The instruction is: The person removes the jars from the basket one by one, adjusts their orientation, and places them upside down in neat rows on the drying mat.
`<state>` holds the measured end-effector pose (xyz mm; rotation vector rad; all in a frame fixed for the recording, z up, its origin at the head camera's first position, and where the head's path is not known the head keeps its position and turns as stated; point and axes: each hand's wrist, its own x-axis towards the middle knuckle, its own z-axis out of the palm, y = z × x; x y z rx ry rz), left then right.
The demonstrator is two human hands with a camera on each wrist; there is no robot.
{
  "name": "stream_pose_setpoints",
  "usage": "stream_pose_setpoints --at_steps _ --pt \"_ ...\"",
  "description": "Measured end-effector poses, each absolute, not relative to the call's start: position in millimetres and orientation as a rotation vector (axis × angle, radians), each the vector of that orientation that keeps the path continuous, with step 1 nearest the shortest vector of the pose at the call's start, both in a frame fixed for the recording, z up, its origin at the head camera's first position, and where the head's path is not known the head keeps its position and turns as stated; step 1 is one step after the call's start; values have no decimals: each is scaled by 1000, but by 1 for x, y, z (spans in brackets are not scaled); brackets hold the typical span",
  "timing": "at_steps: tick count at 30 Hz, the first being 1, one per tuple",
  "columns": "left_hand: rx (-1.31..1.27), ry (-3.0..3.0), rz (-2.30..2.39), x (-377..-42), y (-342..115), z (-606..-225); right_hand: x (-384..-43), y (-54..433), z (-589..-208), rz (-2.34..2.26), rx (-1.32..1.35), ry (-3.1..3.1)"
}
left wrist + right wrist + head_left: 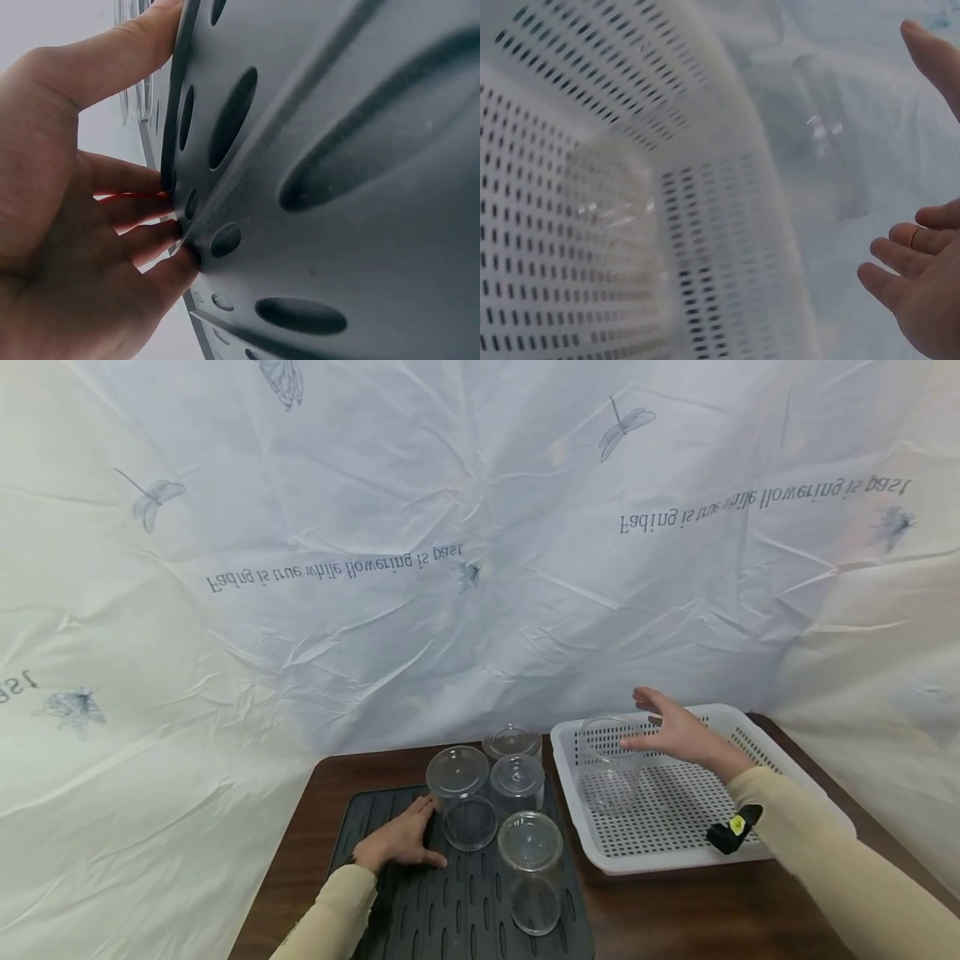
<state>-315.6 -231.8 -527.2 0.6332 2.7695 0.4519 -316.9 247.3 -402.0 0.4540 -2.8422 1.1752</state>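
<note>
My left hand (401, 837) rests on a dark grey slotted mat (420, 918), fingers extended and thumb spread. In the left wrist view its fingertips meet the surface of the mat (360, 247). Just beyond these fingers stands a clear jar (456, 768). My right hand (678, 732) hovers over a white perforated basket (637, 863) with fingers spread. A tall clear jar (607, 777) stands upright at the basket's left side. The right wrist view shows a gap between the spread fingers and the transparent jar (810, 142); nothing lies in the palm.
Several clear jars are grouped on the mat's far right part, including one at the back (513, 741), and another jar (530, 852) stands nearer. Mat and basket sit side by side on a dark wooden table (675, 910). A printed white curtain (480, 635) hangs behind.
</note>
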Motion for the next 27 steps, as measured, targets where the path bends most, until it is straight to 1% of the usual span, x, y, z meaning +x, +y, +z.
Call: stream_pose_setpoints --at_steps 6,12,20,27 --pt "633 2763 461 -314 -232 -528 -320 248 -421 1264 424 -2912" --pt "631 2766 464 -316 -233 -528 -323 247 -428 1250 411 -2964" --pt "641 2770 462 -317 -234 -528 -331 248 -434 1361 483 -2999" --pt "633 2766 460 -316 -234 -527 -340 255 -441 1467 610 -3000"
